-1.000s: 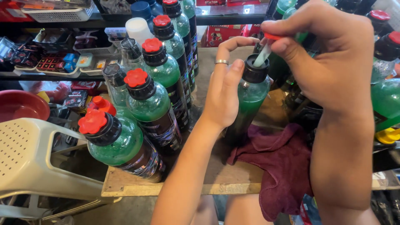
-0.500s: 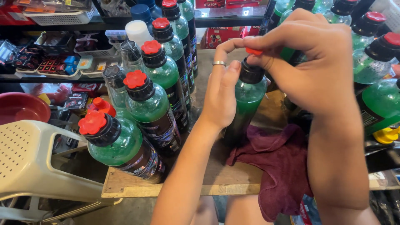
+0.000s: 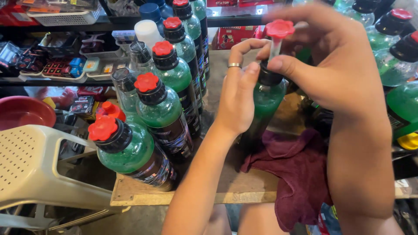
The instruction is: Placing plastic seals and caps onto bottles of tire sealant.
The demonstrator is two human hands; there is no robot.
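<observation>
Green bottle (image 3: 261,109) stands mid-board, base hidden behind forearm, just beside maroon rag (image 3: 296,174). Row of capped green bottles (image 3: 161,109) crowds wooden board (image 3: 196,196) left edge; narrow gap to left hand (image 3: 237,100), wrapped around bottle shoulder. Right hand (image 3: 331,65) pinches red cap (image 3: 279,29) above black neck. More bottles close along right edge.

A row of capped bottles (image 3: 163,109) walls off the left, more bottles (image 3: 400,65) crowd the right (tight squeeze). The bottle (image 3: 265,104) stands in the gap between, open board (image 3: 209,191) in front, beside the rag (image 3: 300,174).
</observation>
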